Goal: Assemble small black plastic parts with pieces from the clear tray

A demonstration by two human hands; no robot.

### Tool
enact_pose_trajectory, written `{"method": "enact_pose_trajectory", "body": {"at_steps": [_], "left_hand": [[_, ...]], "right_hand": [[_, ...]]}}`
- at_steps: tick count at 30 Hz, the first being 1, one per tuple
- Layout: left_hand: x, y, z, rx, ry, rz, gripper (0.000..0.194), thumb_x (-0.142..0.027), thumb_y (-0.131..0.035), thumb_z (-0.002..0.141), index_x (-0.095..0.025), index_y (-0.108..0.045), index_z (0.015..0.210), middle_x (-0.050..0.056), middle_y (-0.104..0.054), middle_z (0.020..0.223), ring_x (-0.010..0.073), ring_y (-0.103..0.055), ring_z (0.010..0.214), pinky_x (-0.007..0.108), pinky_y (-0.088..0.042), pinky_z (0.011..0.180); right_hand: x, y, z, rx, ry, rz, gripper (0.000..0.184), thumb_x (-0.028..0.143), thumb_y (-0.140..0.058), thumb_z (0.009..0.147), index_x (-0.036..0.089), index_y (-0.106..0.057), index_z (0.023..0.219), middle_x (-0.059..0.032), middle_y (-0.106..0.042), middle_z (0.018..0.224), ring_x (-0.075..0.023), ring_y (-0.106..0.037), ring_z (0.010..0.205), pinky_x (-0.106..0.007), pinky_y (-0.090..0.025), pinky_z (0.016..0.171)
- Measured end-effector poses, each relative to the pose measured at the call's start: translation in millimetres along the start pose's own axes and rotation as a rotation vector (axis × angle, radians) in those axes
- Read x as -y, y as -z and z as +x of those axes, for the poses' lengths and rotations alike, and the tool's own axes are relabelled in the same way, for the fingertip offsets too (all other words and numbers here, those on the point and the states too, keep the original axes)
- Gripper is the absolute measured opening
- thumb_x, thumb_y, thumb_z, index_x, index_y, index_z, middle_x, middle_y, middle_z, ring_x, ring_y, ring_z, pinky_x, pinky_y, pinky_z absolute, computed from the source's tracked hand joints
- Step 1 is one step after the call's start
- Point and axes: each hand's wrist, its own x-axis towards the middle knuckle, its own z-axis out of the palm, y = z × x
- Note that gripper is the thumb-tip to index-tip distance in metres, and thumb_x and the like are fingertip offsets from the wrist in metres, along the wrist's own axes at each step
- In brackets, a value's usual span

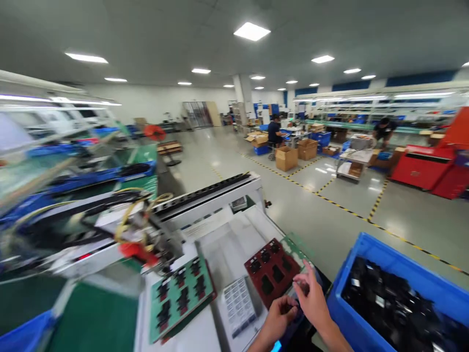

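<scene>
My left hand (279, 319) is closed, with its fingertips curled over the near edge of a dark red fixture plate (257, 279). Something dark is near its fingers, too small to make out. Just to the right, my right hand (313, 298) has its fingers apart, close to the plate's right side; no held thing shows in it. Black parts (265, 255) sit in the plate's far row, while its nearer recesses hold none. Left of the plate lies a grey gridded tray (240, 303). A green fixture plate (179, 320) farther left carries several black parts.
A blue bin (342, 293) full of black parts stands at my right. Beside the green plate is a machine head (146, 234) with hoses, under a long rail (205, 193). Beyond are cardboard boxes (286, 159), a red cabinet (421, 171) and two people at work.
</scene>
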Motion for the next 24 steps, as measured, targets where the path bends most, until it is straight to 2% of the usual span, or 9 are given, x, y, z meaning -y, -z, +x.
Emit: {"method": "enact_pose_trajectory", "body": {"at_steps": [2,4,6,8,11,14,16,20,24], "left_hand": [[9.3,30.9,-23.0,-0.092,0.023,-0.005,0.070,-0.077,-0.088,0.055,-0.015,-0.070,0.083,-0.004,-0.057,0.060,0.0089,-0.047,0.054,0.024,-0.038,0.055],[13.9,50.5,-46.1,-0.153,0.029,-0.026,0.069,-0.078,-0.086,0.059,-0.017,-0.072,0.089,-0.002,-0.062,0.066,0.0119,-0.054,0.060,0.025,-0.042,0.057],[14.9,61.4,-66.9,-0.213,0.027,-0.061,0.066,-0.076,-0.086,0.063,-0.019,-0.073,0.092,0.000,-0.066,0.072,0.0146,-0.060,0.068,0.026,-0.046,0.061],[14.2,66.4,-83.3,-0.286,0.015,-0.095,0.061,-0.073,-0.086,0.067,-0.019,-0.074,0.093,0.001,-0.069,0.076,0.0162,-0.064,0.074,0.027,-0.048,0.064],[11.0,68.0,-97.7,-0.425,-0.024,-0.144,0.056,-0.069,-0.085,0.072,-0.019,-0.075,0.094,0.004,-0.073,0.087,0.0185,-0.068,0.082,0.028,-0.050,0.068],[0.9,68.0,-101.6,-0.580,-0.105,-0.193,0.058,-0.068,-0.084,0.074,-0.018,-0.075,0.102,0.008,-0.075,0.099,0.0203,-0.070,0.084,0.030,-0.053,0.068],[-11.5,68.5,-101.4,-0.626,-0.179,-0.216,0.060,-0.066,-0.084,0.077,-0.018,-0.073,0.112,0.011,-0.075,0.105,0.0214,-0.071,0.086,0.032,-0.055,0.069],[-39.7,68.4,-100.4,-0.491,-0.335,-0.222,0.067,-0.067,-0.080,0.079,-0.017,-0.071,0.122,0.014,-0.076,0.109,0.0263,-0.073,0.094,0.037,-0.061,0.075],[-50.7,63.0,-103.4,-0.352,-0.414,-0.248,0.076,-0.063,-0.088,0.073,-0.020,-0.069,0.132,0.014,-0.075,0.116,0.0329,-0.072,0.107,0.041,-0.063,0.081]], "right_hand": [[-5.2,-53.2,31.1,0.162,0.067,0.025,0.068,0.029,-0.056,0.097,0.023,-0.033,0.161,-0.0071,-0.075,0.118,-0.0225,-0.070,0.096,-0.040,-0.057,0.095],[-7.3,-97.5,59.9,0.276,0.108,0.035,0.070,0.023,-0.060,0.091,0.024,-0.039,0.158,-0.0075,-0.073,0.126,-0.0229,-0.069,0.100,-0.043,-0.054,0.103],[-6.3,-128.3,83.6,0.351,0.115,0.039,0.070,0.018,-0.065,0.083,0.023,-0.049,0.151,-0.0074,-0.075,0.122,-0.0239,-0.069,0.100,-0.045,-0.052,0.104],[-2.7,-144.4,101.1,0.386,0.106,0.051,0.063,0.016,-0.068,0.079,0.020,-0.058,0.141,-0.0070,-0.077,0.108,-0.0248,-0.070,0.094,-0.045,-0.053,0.099],[8.7,-145.9,116.2,0.379,0.086,0.089,0.052,0.024,-0.069,0.084,0.016,-0.059,0.135,-0.0062,-0.076,0.094,-0.0243,-0.069,0.088,-0.043,-0.053,0.095],[30.0,-132.2,118.5,0.353,0.060,0.154,0.064,0.038,-0.070,0.092,0.014,-0.045,0.146,-0.0043,-0.075,0.091,-0.0231,-0.069,0.089,-0.043,-0.051,0.098],[49.1,-120.1,112.0,0.410,-0.006,0.259,0.075,0.045,-0.074,0.091,0.014,-0.037,0.150,-0.0019,-0.075,0.087,-0.0218,-0.070,0.086,-0.041,-0.053,0.094],[86.0,-96.3,83.9,0.617,-0.222,0.532,0.085,0.047,-0.086,0.082,0.016,-0.039,0.146,0.0005,-0.073,0.082,-0.0206,-0.070,0.080,-0.035,-0.055,0.081],[102.2,-77.6,53.9,0.765,-0.245,0.592,0.077,0.050,-0.080,0.088,0.019,-0.040,0.146,-0.0086,-0.076,0.101,-0.0221,-0.070,0.083,-0.032,-0.055,0.069]]}}
